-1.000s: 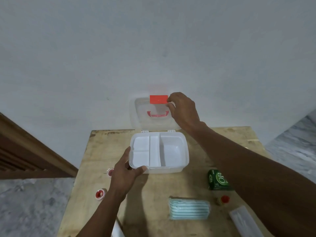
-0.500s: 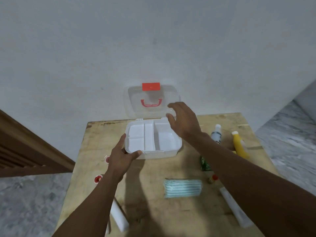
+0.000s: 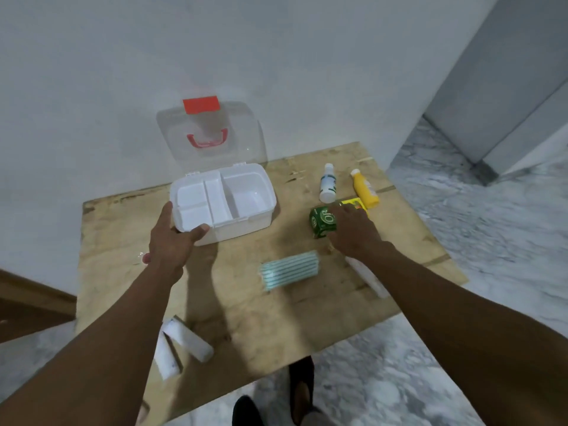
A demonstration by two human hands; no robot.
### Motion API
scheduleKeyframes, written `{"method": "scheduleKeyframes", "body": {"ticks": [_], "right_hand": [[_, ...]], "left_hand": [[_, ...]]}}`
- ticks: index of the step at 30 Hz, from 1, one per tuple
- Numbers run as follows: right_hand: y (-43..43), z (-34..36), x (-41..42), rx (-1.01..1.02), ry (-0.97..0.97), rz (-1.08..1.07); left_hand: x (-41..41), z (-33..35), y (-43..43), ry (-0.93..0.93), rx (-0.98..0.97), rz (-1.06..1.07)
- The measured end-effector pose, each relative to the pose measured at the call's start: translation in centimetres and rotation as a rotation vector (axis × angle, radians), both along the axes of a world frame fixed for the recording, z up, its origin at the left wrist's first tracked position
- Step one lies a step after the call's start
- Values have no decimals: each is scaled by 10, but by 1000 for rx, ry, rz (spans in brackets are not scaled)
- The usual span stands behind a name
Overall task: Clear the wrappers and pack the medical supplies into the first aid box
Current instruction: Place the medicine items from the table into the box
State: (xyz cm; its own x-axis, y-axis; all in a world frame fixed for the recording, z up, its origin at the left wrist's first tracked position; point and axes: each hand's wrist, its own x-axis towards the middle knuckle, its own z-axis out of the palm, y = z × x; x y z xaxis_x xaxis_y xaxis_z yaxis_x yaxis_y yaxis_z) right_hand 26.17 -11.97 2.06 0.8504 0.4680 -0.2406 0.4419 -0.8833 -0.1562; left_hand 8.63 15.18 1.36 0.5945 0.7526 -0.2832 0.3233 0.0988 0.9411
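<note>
Status: packing not yet started. First aid box (image 3: 246, 207) at rear of worktop (image 3: 246, 318), lid upright, all compartments empty. Our left hand (image 3: 172, 244) grips front-left corner of box. Our right hand (image 3: 353, 233) lies on green carton (image 3: 321, 221); we cannot tell whether it grasps. We judge the following left to pack: white bottle (image 3: 327, 184), yellow bottle (image 3: 364, 189), mask pack (image 3: 290, 269), white packets (image 3: 187, 341).

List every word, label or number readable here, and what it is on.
"OR" in white on the green box; the right hand partly covers it.
White bottle: label too blurred to read.
Yellow bottle: label too blurred to read.
Yellow packet: print too blurred to read.
</note>
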Motion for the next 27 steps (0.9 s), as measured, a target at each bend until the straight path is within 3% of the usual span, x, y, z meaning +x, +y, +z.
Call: {"method": "scheduleKeyframes", "body": {"ticks": [8,16,27], "right_hand": [[-14,0,36,37,53,-31],[-16,-8,61,-162,11,58],[-17,1,69,-197,-19,78]], "left_hand": [[3,-1,-2,-13,-60,26],[4,0,0,19,-81,29],[4,-1,-2,36,-91,19]]}}
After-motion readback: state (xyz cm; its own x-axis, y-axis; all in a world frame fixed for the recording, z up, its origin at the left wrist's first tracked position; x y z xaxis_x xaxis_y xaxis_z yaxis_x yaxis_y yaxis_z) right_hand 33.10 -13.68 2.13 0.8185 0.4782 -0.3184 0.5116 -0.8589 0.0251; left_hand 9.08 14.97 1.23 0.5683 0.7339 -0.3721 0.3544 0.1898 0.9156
